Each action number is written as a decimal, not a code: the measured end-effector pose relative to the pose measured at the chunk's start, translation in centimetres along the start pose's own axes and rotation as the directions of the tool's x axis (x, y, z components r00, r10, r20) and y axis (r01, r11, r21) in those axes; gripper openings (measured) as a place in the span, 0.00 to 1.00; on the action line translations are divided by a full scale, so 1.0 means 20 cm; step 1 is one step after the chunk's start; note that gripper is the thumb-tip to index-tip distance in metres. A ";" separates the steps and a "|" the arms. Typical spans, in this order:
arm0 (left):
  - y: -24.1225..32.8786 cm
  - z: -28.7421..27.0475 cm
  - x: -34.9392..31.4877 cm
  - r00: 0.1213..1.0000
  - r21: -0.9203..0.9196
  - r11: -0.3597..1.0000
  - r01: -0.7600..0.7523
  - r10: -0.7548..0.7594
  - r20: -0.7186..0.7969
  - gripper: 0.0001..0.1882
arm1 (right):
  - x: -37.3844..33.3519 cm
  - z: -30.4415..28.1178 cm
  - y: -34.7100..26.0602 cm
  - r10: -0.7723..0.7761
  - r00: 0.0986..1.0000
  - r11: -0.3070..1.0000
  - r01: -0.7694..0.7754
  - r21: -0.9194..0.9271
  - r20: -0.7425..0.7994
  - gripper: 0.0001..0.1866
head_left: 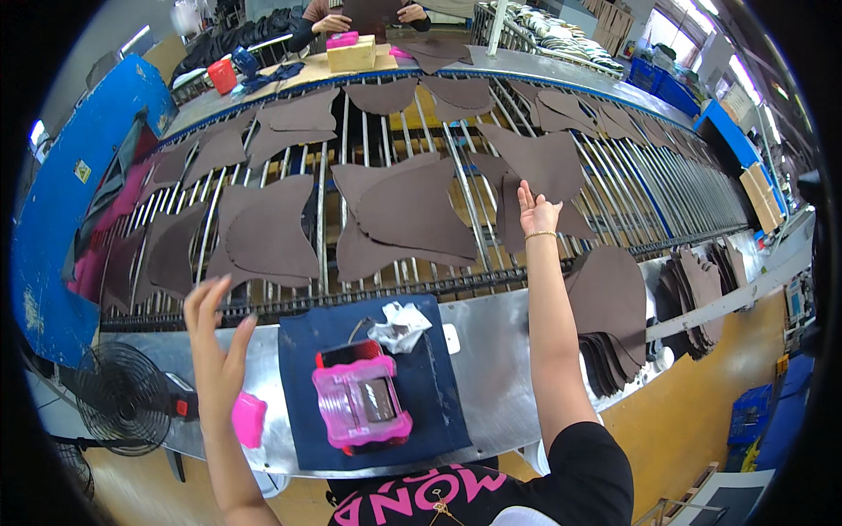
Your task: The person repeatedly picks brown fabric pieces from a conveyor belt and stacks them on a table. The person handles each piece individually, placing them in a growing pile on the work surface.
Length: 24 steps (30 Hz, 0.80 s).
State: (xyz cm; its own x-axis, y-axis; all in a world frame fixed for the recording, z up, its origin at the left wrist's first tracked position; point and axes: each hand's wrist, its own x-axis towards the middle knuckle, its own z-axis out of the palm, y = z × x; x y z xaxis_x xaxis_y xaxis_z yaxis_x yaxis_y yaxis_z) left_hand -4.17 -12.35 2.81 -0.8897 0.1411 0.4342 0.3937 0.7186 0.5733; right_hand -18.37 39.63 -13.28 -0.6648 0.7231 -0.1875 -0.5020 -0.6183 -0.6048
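Note:
Over the roller conveyor (445,167), my right hand (539,216) reaches forward with its fingers stretched out. Its fingertips are at the lower edge of a dark brown cut piece (537,158), which overlaps other brown pieces; whether they touch it is hard to tell. My left hand (217,337) is raised above the near metal edge, fingers spread and nothing in them. Between my arms, a pink and red box-shaped dispenser (361,405) sits on a dark blue cloth (303,377), beside a crumpled white wad (401,328). Paired brown pieces (408,210) lie along the rods.
A black fan (123,399) and a pink object (249,419) are at the left. Stacked brown pieces (610,307) hang over the table edge at the right. Across the conveyor, another person's hands (333,24) hold a dark piece near a yellowish block (351,58). Blue machine housing (53,237) stands left.

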 end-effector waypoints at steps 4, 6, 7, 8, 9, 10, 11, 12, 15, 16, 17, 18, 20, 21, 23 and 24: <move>-0.30 -0.12 -0.31 0.959 0.016 0.964 0.267 -0.264 -0.105 0.26 | 0.20 0.00 0.21 0.018 0.993 0.999 -0.022 -0.036 -0.121 0.42; -0.33 -0.15 -0.37 0.926 -0.004 0.934 0.358 -0.356 -0.123 0.26 | 0.26 -0.03 0.24 0.031 0.986 0.998 -0.038 -0.044 -0.164 0.41; -0.35 -0.15 -0.38 0.925 -0.009 0.933 0.360 -0.358 -0.126 0.26 | 0.28 -0.05 0.24 0.035 0.982 0.998 -0.045 -0.048 -0.186 0.40; -0.36 -0.14 -0.38 0.924 -0.020 0.932 0.362 -0.361 -0.122 0.26 | 0.31 -0.10 0.23 0.040 0.990 0.998 -0.045 -0.035 -0.138 0.37; -0.38 -0.13 -0.39 0.923 -0.036 0.931 0.363 -0.365 -0.118 0.27 | 0.32 -0.13 0.20 0.040 0.995 0.999 -0.043 -0.025 -0.088 0.34; -0.38 -0.11 -0.38 0.931 -0.062 0.938 0.342 -0.348 -0.115 0.26 | 0.34 -0.17 0.15 0.034 0.999 0.999 -0.035 -0.015 -0.040 0.31; -0.37 -0.11 -0.38 0.933 -0.066 0.940 0.333 -0.339 -0.121 0.26 | 0.26 -0.14 0.16 0.042 0.997 0.999 -0.041 0.013 -0.070 0.28; -0.35 -0.10 -0.37 0.937 -0.074 0.944 0.320 -0.327 -0.122 0.26 | 0.17 -0.12 0.15 0.043 0.994 0.998 -0.039 0.041 -0.104 0.25; -0.31 -0.07 -0.36 0.937 -0.157 0.935 0.318 -0.335 -0.099 0.26 | -0.18 -0.07 -0.03 0.035 0.999 0.999 -0.035 0.006 -0.003 0.20; -0.29 -0.08 -0.37 0.940 -0.183 0.934 0.305 -0.327 -0.101 0.25 | -0.30 -0.07 -0.11 0.041 0.997 0.999 -0.039 -0.021 0.069 0.18; -0.28 -0.06 -0.37 0.943 -0.211 0.933 0.292 -0.317 -0.097 0.25 | -0.41 -0.10 -0.22 0.008 0.986 0.995 0.009 -0.103 0.165 0.16; -0.28 -0.06 -0.38 0.947 -0.238 0.930 0.279 -0.307 -0.092 0.25 | -0.52 -0.13 -0.34 -0.015 0.966 0.982 0.063 -0.180 0.259 0.14; -0.28 -0.04 -0.41 0.948 -0.284 0.918 0.278 -0.310 -0.071 0.23 | -0.73 -0.24 -0.59 -0.174 0.951 0.862 0.273 -0.428 0.256 0.09; -0.29 -0.03 -0.42 0.950 -0.309 0.910 0.277 -0.307 -0.052 0.23 | -0.73 -0.38 -0.70 -0.283 0.934 0.655 0.355 -0.666 0.220 0.10; -0.29 -0.01 -0.45 0.951 -0.338 0.898 0.283 -0.310 -0.026 0.22 | -0.74 -0.71 -0.93 -0.461 0.854 -0.005 0.268 -0.964 0.240 0.15; -0.28 0.00 -0.46 0.948 -0.350 0.891 0.291 -0.318 -0.021 0.21 | -0.82 -0.74 -1.00 -0.490 0.819 -0.382 0.104 -0.918 0.297 0.18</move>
State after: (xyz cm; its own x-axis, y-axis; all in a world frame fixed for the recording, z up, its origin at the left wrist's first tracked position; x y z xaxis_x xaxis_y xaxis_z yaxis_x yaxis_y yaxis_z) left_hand 1.90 -17.64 -4.43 -0.9636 -0.1091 0.2442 0.1728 0.4428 0.8798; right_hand 10.81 44.65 -9.63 -0.4629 0.8042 0.3729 0.6308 0.5944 -0.4988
